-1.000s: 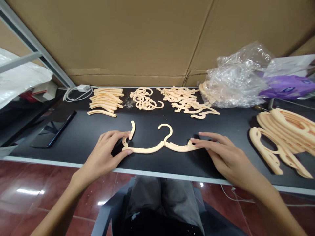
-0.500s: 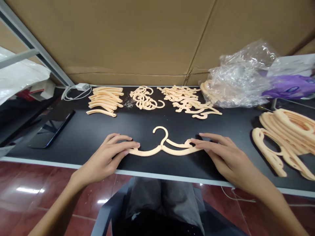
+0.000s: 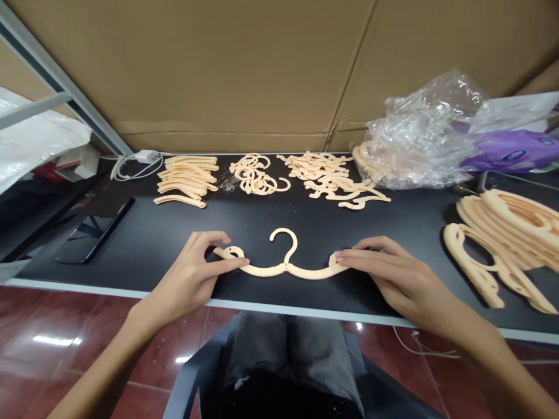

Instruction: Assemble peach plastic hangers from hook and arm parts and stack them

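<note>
A peach plastic hanger [image 3: 283, 265] with a hook on top lies flat on the black table [image 3: 144, 244] in front of me. My left hand [image 3: 194, 273] pinches its left end between thumb and fingers. My right hand [image 3: 388, 273] presses on its right end with fingers laid over the scrolled tip. Both arms of the hanger are folded out into one curved line.
Along the back lie three piles of peach parts: curved strips [image 3: 187, 177], hooks [image 3: 255, 174] and scrolled pieces [image 3: 332, 180]. A clear plastic bag [image 3: 419, 139] sits back right, stacked hangers [image 3: 510, 238] at right, a phone [image 3: 94, 230] and charger cable [image 3: 135, 163] at left. Cardboard stands behind.
The hanger's end pieces, folded inward half a second ago, now lie spread outward at both tips. My hands have stayed at the two ends.
</note>
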A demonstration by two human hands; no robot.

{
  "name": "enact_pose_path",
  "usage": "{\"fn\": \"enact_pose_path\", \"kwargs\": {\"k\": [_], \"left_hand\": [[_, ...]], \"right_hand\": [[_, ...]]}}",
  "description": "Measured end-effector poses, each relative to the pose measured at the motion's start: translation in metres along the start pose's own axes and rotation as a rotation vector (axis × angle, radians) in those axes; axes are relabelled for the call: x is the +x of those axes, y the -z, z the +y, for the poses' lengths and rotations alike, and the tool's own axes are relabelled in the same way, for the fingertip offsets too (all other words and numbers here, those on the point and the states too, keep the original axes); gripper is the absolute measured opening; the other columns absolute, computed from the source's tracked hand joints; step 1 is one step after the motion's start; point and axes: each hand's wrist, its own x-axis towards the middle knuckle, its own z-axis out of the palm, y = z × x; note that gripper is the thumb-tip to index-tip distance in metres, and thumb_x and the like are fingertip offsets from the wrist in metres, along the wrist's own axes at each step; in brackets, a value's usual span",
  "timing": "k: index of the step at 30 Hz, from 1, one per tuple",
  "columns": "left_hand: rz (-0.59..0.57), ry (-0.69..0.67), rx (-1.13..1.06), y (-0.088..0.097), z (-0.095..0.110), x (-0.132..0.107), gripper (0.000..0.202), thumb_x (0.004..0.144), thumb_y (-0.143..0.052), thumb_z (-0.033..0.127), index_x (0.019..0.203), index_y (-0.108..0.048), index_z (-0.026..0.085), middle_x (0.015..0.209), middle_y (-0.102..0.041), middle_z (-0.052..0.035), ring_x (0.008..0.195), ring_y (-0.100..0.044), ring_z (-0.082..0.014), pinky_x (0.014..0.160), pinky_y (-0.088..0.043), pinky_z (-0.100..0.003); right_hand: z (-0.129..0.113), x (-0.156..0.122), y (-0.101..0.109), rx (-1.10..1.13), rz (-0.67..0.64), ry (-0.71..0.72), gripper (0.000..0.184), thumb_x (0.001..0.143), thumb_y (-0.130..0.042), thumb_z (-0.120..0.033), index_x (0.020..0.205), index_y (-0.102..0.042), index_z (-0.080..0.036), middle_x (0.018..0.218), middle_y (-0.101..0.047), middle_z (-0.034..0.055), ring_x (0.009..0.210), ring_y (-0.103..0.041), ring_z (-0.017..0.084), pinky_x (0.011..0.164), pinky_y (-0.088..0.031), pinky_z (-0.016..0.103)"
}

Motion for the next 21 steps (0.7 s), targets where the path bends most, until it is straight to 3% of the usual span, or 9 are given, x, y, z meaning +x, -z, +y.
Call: {"fn": "enact_pose_path", "kwargs": {"k": [4,10,13,18,21], "left_hand": [[-0.014,0.004,0.006,-0.002,0.001,0.002,0.049,0.096,-0.043,0.004,0.120,-0.073,0.033,0.100,-0.061,-0.0064,0.094,-0.057,-0.0183,0.087,-0.049,-0.037],[-0.001,-0.056,-0.040,-0.007,-0.004,0.021,0.045,0.097,-0.037,0.005,0.122,-0.070,0.022,0.115,-0.069,-0.0100,0.107,-0.062,-0.0205,0.093,-0.051,-0.039],[-0.063,-0.069,-0.050,-0.007,-0.006,0.042,0.041,0.101,-0.039,0.011,0.128,-0.067,0.021,0.121,-0.069,-0.0101,0.110,-0.061,-0.0214,0.095,-0.050,-0.039],[-0.153,-0.079,-0.106,-0.010,-0.002,0.077,0.033,0.102,-0.049,0.037,0.122,-0.069,0.021,0.122,-0.070,-0.0084,0.112,-0.062,-0.0229,0.101,-0.045,-0.042],[-0.159,-0.104,-0.116,-0.017,0.001,0.088,0.062,0.081,-0.069,0.066,0.122,-0.067,0.020,0.125,-0.067,-0.0112,0.114,-0.061,-0.0289,0.103,-0.043,-0.047]], "right_hand": [[0.001,0.010,0.000,0.050,-0.002,0.071,0.052,0.092,-0.044,-0.001,0.124,-0.069,-0.033,0.122,-0.075,0.0003,0.104,-0.062,0.021,0.088,-0.059,0.040],[-0.006,0.040,-0.006,0.122,-0.104,0.118,0.046,0.094,-0.042,-0.004,0.115,-0.074,-0.029,0.118,-0.075,0.0026,0.103,-0.062,0.020,0.087,-0.060,0.040],[-0.006,0.059,-0.011,0.134,-0.137,0.162,0.042,0.096,-0.043,-0.006,0.114,-0.074,-0.027,0.119,-0.075,0.0038,0.105,-0.061,0.020,0.089,-0.059,0.041],[0.003,0.083,-0.024,0.139,-0.093,0.248,0.036,0.093,-0.048,-0.005,0.108,-0.076,-0.024,0.113,-0.073,0.0073,0.101,-0.063,0.020,0.088,-0.057,0.040],[0.006,0.087,-0.029,0.160,-0.042,0.258,0.032,0.093,-0.051,-0.007,0.105,-0.075,-0.024,0.107,-0.074,0.0067,0.100,-0.061,0.021,0.087,-0.057,0.041]]}}
